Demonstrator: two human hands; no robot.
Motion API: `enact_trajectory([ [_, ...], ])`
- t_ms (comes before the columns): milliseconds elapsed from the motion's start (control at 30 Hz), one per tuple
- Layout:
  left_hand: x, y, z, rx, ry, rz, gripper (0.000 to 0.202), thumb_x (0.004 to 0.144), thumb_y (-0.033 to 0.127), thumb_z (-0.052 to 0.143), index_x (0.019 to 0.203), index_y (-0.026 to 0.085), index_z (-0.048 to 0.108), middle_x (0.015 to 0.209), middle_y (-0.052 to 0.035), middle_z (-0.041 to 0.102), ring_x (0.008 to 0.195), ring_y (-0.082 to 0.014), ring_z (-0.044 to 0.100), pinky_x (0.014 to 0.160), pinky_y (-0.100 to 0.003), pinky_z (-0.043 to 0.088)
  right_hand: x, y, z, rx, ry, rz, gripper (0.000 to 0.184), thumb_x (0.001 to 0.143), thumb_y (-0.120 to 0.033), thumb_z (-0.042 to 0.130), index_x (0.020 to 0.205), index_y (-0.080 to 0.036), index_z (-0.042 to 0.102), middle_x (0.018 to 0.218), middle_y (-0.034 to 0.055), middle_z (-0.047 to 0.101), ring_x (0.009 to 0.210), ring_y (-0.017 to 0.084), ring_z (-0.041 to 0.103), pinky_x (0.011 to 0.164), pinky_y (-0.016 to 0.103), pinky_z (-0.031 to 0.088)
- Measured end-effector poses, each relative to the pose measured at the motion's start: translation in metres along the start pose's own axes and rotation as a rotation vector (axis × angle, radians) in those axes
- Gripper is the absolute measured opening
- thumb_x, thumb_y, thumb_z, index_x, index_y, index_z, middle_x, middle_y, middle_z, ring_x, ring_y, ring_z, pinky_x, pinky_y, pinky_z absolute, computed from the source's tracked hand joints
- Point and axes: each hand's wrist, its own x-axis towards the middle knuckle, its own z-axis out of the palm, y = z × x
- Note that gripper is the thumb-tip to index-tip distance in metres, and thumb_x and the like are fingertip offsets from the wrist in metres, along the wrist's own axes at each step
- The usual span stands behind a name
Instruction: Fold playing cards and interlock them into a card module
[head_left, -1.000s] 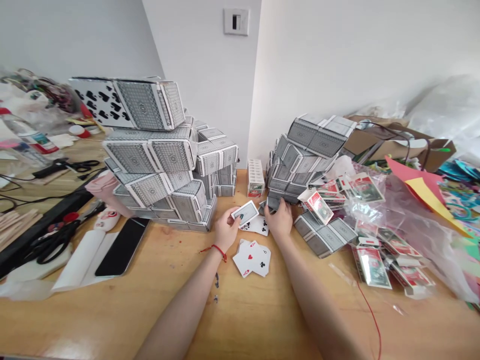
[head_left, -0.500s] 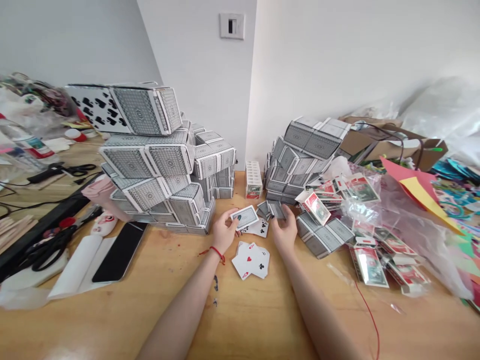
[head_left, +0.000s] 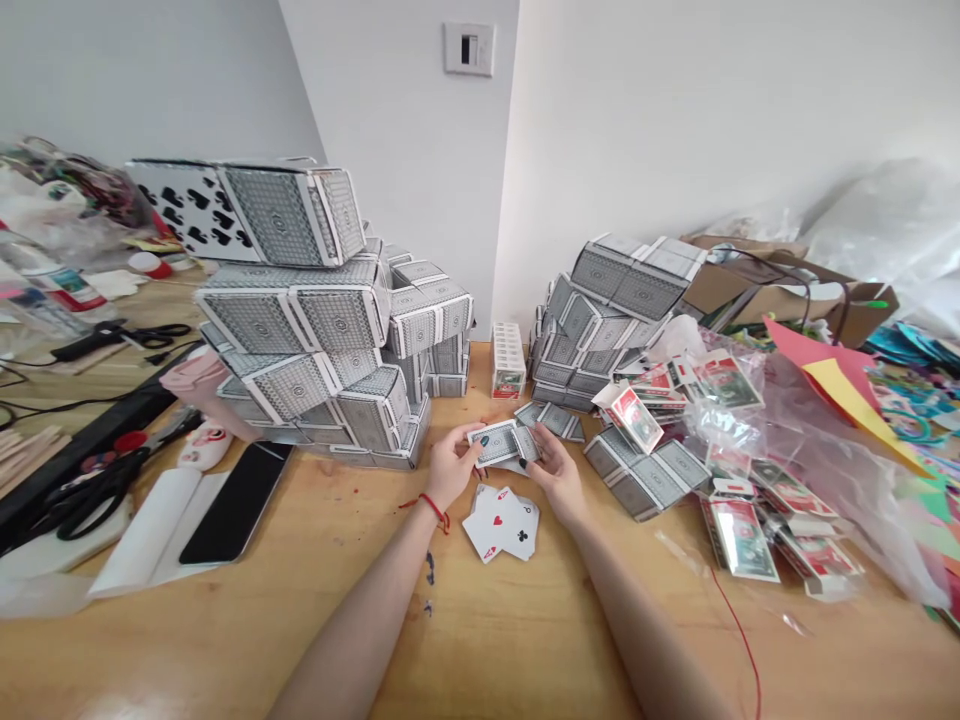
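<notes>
Two-handed hold, mid-frame | left hand [head_left: 450, 468] pinches patterned card [head_left: 499, 448] | right hand [head_left: 559, 478] pinches second card [head_left: 528, 444] by edges, likely steadying both

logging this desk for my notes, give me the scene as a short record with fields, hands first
left hand: holds a card, patterned back up
right hand: holds a second card at the first one's right end
between forearms: face-up cards, ace of hearts showing
left side: tall box stack, black phone
right side: shorter box stack, card packs
surface: wooden table
</notes>
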Motion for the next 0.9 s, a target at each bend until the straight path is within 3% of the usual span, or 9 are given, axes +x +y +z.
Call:
enact_trajectory([
  [200,0.001,-0.002,-0.003,0.019,0.046,0.029,0.029,0.071,0.024,0.055,0.098,0.014,0.057,0.084,-0.0053,0.063,0.045,-0.0059,0.051,0.036,-0.016,0.041,-0.001,-0.002,-0.002,-0.01,-0.052,0.026,0.068,0.063,-0.024,0.064,0.125,-0.023,0.038,0.127,0.0096,0.042,0.105,0.022,0.05,0.086,0.036,0.043],
  [367,0.002,0.0,-0.005,0.0,0.103,0.041,0.028,0.071,0.025,0.055,0.096,0.014,0.059,0.087,-0.0061,0.064,0.04,-0.0028,0.044,0.033,-0.014,0.036,0.0,0.003,-0.005,-0.095,-0.045,-0.041,0.061,0.062,-0.024,0.065,0.119,-0.022,0.045,0.121,0.0082,0.047,0.107,0.023,0.048,0.087,0.036,0.042],
  [600,0.002,-0.001,-0.005,0.037,0.07,0.064,0.027,0.07,0.027,0.057,0.094,0.014,0.06,0.086,-0.0068,0.065,0.045,-0.0059,0.05,0.035,-0.015,0.037,0.002,0.01,-0.007,-0.196,0.055,-0.068,0.061,0.058,-0.027,0.068,0.115,-0.021,0.046,0.109,0.0088,0.053,0.093,0.023,0.055,0.075,0.035,0.049],
  [767,0.002,-0.002,-0.006,0.069,0.113,0.121,0.025,0.072,0.027,0.055,0.093,0.013,0.06,0.092,-0.0088,0.064,0.065,-0.0116,0.059,0.048,-0.018,0.044,0.004,0.011,-0.01,-0.209,0.113,-0.037,0.061,0.054,-0.026,0.071,0.109,-0.021,0.044,0.098,0.0063,0.054,0.08,0.02,0.056,0.064,0.032,0.051],
  [900,0.002,-0.005,-0.005,0.115,0.073,0.152,0.025,0.074,0.027,0.054,0.094,0.014,0.06,0.094,-0.009,0.064,0.071,-0.0133,0.06,0.057,-0.021,0.047,0.002,0.008,-0.009,-0.17,0.049,-0.028,0.064,0.053,-0.026,0.072,0.109,-0.022,0.041,0.095,0.0045,0.053,0.079,0.02,0.055,0.061,0.031,0.052],
])
